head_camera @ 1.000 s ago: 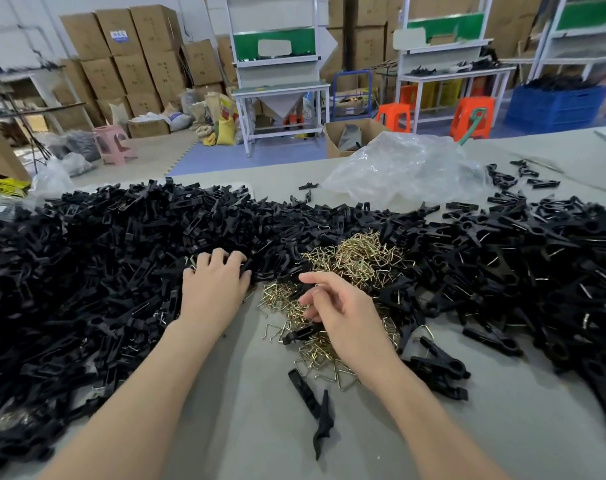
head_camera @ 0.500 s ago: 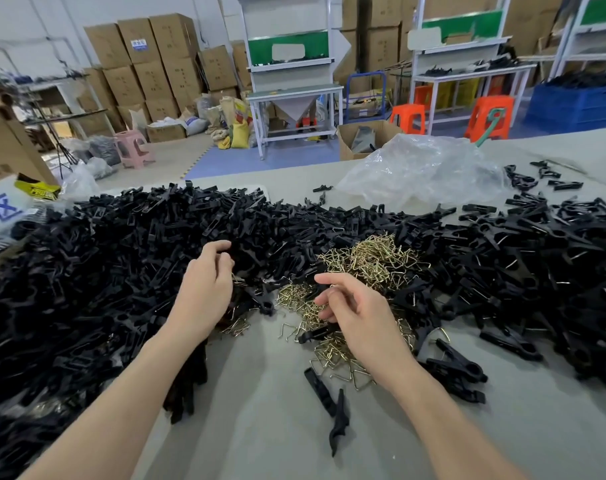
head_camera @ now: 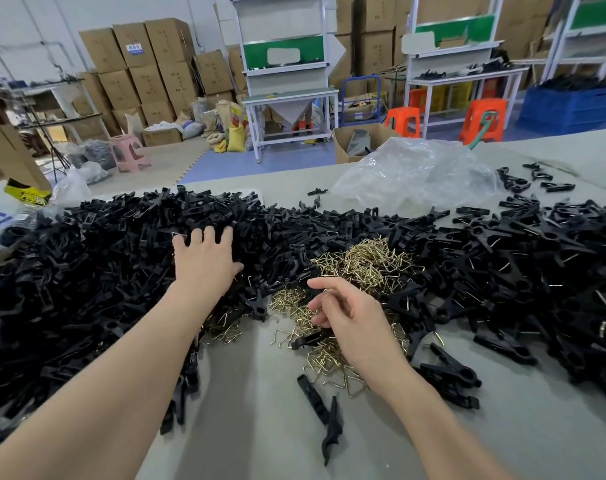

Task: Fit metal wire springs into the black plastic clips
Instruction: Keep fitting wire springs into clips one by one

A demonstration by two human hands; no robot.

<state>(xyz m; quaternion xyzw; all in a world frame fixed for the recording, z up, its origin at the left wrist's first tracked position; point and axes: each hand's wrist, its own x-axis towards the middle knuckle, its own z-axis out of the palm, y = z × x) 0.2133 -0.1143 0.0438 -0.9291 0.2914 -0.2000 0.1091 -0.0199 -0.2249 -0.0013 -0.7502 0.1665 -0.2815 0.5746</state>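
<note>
Left hand: flat, palm down, holding nothing. Its fingers are spread wide and lie on top of the black plastic clips.
Right hand: the fingers are curled inward, hanging over the near edge of the wire springs.
Clip half: a black piece pokes out to the left from under the right fingers, lying across some springs. From here I cannot tell whether the fingers grip it or only hover over it.
Wire springs: a brass-coloured tangle, heaped just beyond the right fingers and running on beneath them. It sits to the right of the left fingers, with loose ones scattered between the 2 hands.
Black plastic clips: a big mound under and all around the left fingers. It carries on behind the springs and off to the right of the right fingers.
Loose pieces: 2 black clip parts lie close together on bare desk, nearer the person than the right fingers.
Joined clips: a few lie to the right of the right wrist, apart from the mound.
Plastic bag: clear and crumpled, well beyond the right fingers at the desk's far side.
Room behind: stacked cardboard boxes, orange stools and a blue crate stand well beyond both sets of fingers.
</note>
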